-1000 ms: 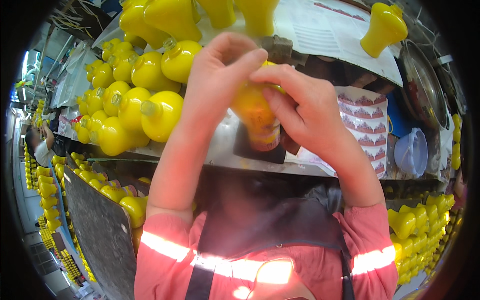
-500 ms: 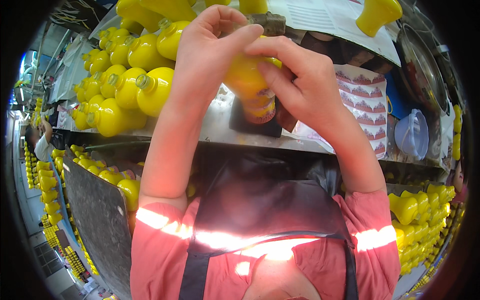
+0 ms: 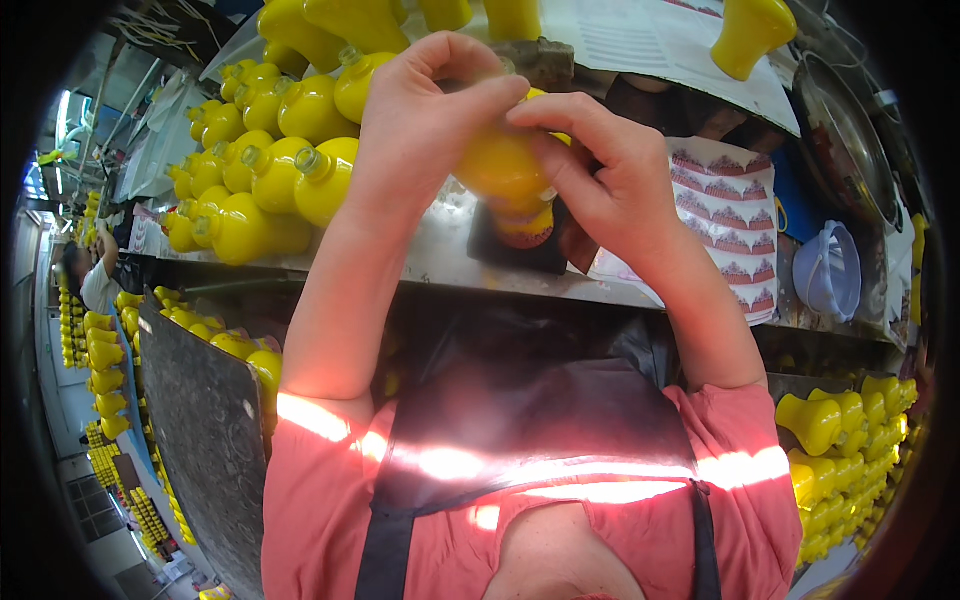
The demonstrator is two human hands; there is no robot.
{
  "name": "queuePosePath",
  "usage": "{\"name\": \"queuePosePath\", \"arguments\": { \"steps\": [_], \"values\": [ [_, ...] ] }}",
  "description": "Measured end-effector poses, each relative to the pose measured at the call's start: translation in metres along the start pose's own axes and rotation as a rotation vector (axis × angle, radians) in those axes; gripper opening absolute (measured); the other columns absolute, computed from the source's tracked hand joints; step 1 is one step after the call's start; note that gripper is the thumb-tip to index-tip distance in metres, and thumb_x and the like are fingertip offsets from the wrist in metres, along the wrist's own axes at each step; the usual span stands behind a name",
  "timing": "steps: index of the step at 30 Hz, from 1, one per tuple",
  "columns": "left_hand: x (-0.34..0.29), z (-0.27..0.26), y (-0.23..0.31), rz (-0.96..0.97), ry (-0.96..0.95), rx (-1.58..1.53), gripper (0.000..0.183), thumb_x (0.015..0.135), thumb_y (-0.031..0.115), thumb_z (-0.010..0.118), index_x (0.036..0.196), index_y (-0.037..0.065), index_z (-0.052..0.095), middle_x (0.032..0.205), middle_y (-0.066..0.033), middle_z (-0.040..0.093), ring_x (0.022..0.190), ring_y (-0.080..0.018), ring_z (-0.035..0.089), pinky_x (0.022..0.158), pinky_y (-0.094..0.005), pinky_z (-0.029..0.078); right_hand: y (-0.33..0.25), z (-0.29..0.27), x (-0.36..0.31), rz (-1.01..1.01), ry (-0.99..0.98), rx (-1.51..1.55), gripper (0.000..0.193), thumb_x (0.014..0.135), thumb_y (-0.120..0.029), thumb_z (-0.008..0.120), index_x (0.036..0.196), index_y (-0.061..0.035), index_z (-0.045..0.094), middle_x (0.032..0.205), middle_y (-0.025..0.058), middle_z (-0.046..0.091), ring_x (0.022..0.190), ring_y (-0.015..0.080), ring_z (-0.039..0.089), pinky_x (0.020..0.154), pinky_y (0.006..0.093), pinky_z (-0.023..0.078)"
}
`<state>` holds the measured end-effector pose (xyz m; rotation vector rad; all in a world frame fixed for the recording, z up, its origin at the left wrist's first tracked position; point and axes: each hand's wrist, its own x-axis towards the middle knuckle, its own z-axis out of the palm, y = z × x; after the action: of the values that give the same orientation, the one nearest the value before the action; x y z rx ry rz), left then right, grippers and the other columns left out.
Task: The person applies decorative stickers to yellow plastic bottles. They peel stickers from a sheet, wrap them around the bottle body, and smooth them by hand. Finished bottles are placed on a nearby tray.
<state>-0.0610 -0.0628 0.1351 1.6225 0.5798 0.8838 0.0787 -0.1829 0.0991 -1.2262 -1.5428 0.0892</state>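
A glossy yellow glass vase (image 3: 502,165) stands between my hands, its narrow lower end on a dark pad (image 3: 486,246) at the bench edge. Printed pattern shows on that lower end. My left hand (image 3: 425,115) is closed at the vase's upper left, the fingers curled behind and the thumb pointing right; it covers much of the top. On the other side, my right hand (image 3: 612,170) bends its forefinger and thumb against the vase. Whether a small piece lies between the fingertips cannot be made out. Right of my hands lies a sheet of red-and-white printed decals (image 3: 722,225).
Several yellow vases (image 3: 250,228) lie stacked on the bench at left, glass necks toward me. A lavender bucket (image 3: 828,270) and a round pan (image 3: 845,140) are at right. One yellow vase (image 3: 752,38) stands on papers. A dark board (image 3: 205,430) leans at lower left. Another person (image 3: 97,280) is far left.
Both hands sit slightly lower in the picture, still on the vase. The vase seems to have turned a little: less of the purple pattern shows at its waist. The whole view has shifted slightly.
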Motion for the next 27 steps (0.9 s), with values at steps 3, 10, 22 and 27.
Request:
{"name": "queuePosePath", "arguments": {
  "steps": [3, 10, 22, 27],
  "values": [
    [-0.003, -0.003, 0.004, -0.033, -0.003, 0.061, 0.019, 0.082, 0.010, 0.079, 0.095, 0.001, 0.070, 0.087, -0.0031, 0.070, 0.081, -0.0085, 0.064, 0.074, -0.0233, 0.051, 0.004, -0.006, 0.001, 0.082, 0.032, 0.073, 0.022, 0.094, -0.001, 0.063, 0.113, -0.0073, 0.070, 0.092, 0.0038, 0.073, 0.069, 0.0113, 0.061, 0.063, 0.0245, 0.049],
    [-0.014, 0.004, 0.004, -0.035, 0.046, -0.132, 0.017, 0.083, 0.007, 0.079, 0.096, 0.000, 0.070, 0.090, -0.0030, 0.071, 0.081, -0.0069, 0.064, 0.074, -0.0228, 0.052, -0.007, -0.006, -0.010, 0.119, 0.021, 0.055, 0.021, 0.091, -0.004, 0.067, 0.111, -0.0107, 0.071, 0.093, 0.0084, 0.073, 0.072, 0.0246, 0.070, 0.063, 0.0311, 0.053],
    [-0.016, -0.001, 0.006, -0.024, -0.002, -0.112, 0.017, 0.085, 0.007, 0.078, 0.098, 0.000, 0.070, 0.094, -0.0043, 0.072, 0.082, -0.0075, 0.065, 0.075, -0.0232, 0.053, -0.004, -0.008, -0.013, 0.201, 0.051, 0.137, 0.020, 0.092, -0.002, 0.066, 0.110, -0.0098, 0.071, 0.099, 0.0115, 0.074, 0.082, 0.0305, 0.072, 0.072, 0.0345, 0.057],
    [-0.016, -0.002, 0.003, -0.008, 0.011, -0.082, 0.017, 0.084, 0.006, 0.079, 0.098, 0.000, 0.070, 0.096, -0.0037, 0.071, 0.086, -0.0079, 0.065, 0.079, -0.0239, 0.053, -0.007, 0.000, -0.013, 0.004, 0.009, -0.023, 0.022, 0.090, -0.003, 0.067, 0.110, -0.0128, 0.071, 0.097, 0.0100, 0.074, 0.082, 0.0312, 0.072, 0.070, 0.0369, 0.057]
  ]
}}
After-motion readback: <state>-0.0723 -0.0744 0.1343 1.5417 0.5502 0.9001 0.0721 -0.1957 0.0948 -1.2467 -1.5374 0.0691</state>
